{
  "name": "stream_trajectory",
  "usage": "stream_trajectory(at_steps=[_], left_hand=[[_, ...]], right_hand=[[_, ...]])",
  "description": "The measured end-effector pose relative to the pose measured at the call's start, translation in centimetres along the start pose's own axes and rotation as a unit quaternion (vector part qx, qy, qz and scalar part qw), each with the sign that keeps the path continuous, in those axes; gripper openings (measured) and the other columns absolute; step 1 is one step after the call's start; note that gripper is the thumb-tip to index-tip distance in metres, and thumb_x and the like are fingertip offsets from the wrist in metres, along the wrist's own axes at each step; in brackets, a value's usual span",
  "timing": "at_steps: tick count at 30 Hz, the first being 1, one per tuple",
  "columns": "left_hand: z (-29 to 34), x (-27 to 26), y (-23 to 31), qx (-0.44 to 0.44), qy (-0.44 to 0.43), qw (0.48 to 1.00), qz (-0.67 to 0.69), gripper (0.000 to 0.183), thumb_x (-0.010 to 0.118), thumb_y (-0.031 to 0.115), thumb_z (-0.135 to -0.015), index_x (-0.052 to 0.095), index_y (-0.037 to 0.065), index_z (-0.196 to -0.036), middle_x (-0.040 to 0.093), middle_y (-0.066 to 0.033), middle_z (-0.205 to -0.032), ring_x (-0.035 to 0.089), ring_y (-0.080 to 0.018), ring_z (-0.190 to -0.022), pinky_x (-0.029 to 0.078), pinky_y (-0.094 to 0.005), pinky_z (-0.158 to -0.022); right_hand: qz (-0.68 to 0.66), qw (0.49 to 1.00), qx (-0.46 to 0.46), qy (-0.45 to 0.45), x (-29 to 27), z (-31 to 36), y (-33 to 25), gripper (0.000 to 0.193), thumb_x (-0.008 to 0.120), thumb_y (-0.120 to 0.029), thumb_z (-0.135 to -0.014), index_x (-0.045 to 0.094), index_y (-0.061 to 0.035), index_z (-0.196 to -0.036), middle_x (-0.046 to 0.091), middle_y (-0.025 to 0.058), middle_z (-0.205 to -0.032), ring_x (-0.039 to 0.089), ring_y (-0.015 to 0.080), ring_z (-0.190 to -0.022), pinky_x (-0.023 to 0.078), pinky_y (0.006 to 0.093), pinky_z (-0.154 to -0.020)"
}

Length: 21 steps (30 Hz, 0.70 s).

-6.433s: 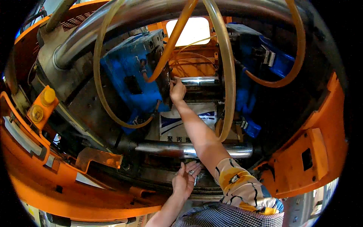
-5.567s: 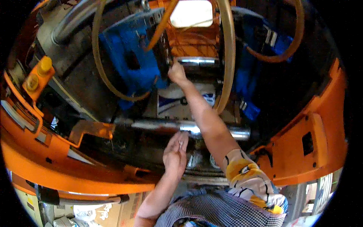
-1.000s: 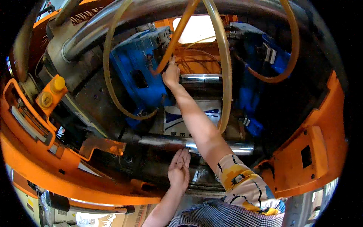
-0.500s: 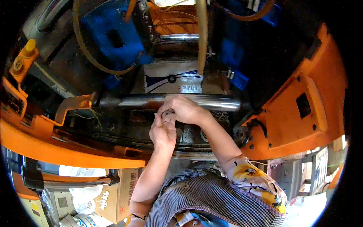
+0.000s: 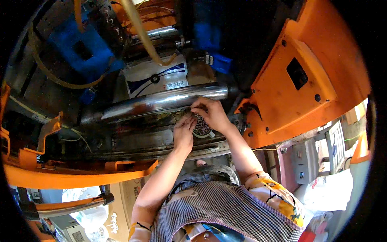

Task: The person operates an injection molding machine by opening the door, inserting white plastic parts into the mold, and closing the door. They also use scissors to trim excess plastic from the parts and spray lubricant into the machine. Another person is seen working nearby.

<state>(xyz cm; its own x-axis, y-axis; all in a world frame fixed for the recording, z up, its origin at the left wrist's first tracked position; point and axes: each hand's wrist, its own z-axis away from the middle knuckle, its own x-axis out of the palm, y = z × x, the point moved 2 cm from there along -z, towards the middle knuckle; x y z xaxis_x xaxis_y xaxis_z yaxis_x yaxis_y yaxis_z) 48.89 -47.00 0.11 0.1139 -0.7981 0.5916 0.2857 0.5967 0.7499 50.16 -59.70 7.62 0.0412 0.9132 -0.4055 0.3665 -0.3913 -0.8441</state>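
Observation:
A pale cup (image 5: 204,135) with a handle stands below the shiny metal bar, filled with many small dark and light bits. At the cup's left edge, my left hand (image 5: 184,135) has its fingers drawn together, their tips close to those of the other hand. Over the far side of the cup, my right hand (image 5: 213,116) is bent down with thumb and fingers pinched. Anything between the fingertips is too small to make out. The polished round bar (image 5: 169,99) runs just beyond both hands.
An orange machine panel (image 5: 300,86) rises on the right, and an orange guard (image 5: 80,177) crosses the near left. Behind the bar lies a white bag (image 5: 161,76) with a dark blue pattern. A yellowish hose (image 5: 141,30) hangs above it. A cardboard box (image 5: 121,201) stands at lower left.
The view has swung, shifting the machine in the picture. Both hands have moved from in front of the bar's middle toward its right end, over the cup, whose contents now show.

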Motion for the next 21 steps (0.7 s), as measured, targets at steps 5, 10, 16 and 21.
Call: stream_trajectory(at_steps=[5, 10, 16, 21], left_hand=[[0.2, 1.7, -1.8, -0.001, 0.013, 0.976, -0.219, 0.04, 0.042, 0.019, -0.096, 0.041, -0.005, -0.128, 0.043, -0.0121, -0.133, 0.043, -0.0193, -0.119, 0.032, -0.0301, -0.101], [-0.8, -3.9, -6.8, 0.048, -0.014, 0.944, -0.326, 0.049, 0.042, 0.026, -0.095, 0.031, 0.004, -0.137, 0.037, -0.0084, -0.138, 0.035, -0.0175, -0.125, 0.028, -0.0297, -0.102], [0.1, -1.7, -1.6, 0.111, -0.079, 0.952, -0.274, 0.034, 0.045, 0.017, -0.093, 0.046, 0.0, -0.122, 0.051, -0.0113, -0.118, 0.048, -0.0225, -0.109, 0.039, -0.034, -0.091], [4.4, -3.1, 3.9, 0.294, -0.039, 0.846, -0.443, 0.024, 0.043, 0.014, -0.094, 0.055, -0.001, -0.109, 0.054, -0.0166, -0.11, 0.052, -0.0306, -0.104, 0.041, -0.0341, -0.088]], right_hand=[[-0.022, 0.996, 0.037, 0.082, -0.7, 1.8, 1.0, 0.008, 0.062, -0.001, -0.081, 0.062, 0.0016, -0.088, 0.065, 0.0086, -0.081, 0.059, 0.0112, -0.073, 0.047, 0.0245, -0.066], [-0.037, 0.996, -0.01, 0.077, 1.2, 0.9, -0.2, 0.01, 0.063, -0.002, -0.08, 0.064, 0.0008, -0.09, 0.065, 0.0091, -0.085, 0.06, 0.0131, -0.078, 0.048, 0.026, -0.069], [-0.105, 0.982, -0.113, 0.108, 7.0, -5.8, -4.9, 0.01, 0.064, -0.004, -0.081, 0.065, 0.0012, -0.089, 0.066, 0.0096, -0.083, 0.064, 0.0151, -0.076, 0.05, 0.0264, -0.068], [-0.215, 0.923, -0.168, 0.272, 11.6, -20.8, -7.0, 0.011, 0.059, -0.003, -0.083, 0.063, 0.0025, -0.091, 0.066, 0.0111, -0.081, 0.063, 0.0164, -0.074, 0.049, 0.0273, -0.068]])
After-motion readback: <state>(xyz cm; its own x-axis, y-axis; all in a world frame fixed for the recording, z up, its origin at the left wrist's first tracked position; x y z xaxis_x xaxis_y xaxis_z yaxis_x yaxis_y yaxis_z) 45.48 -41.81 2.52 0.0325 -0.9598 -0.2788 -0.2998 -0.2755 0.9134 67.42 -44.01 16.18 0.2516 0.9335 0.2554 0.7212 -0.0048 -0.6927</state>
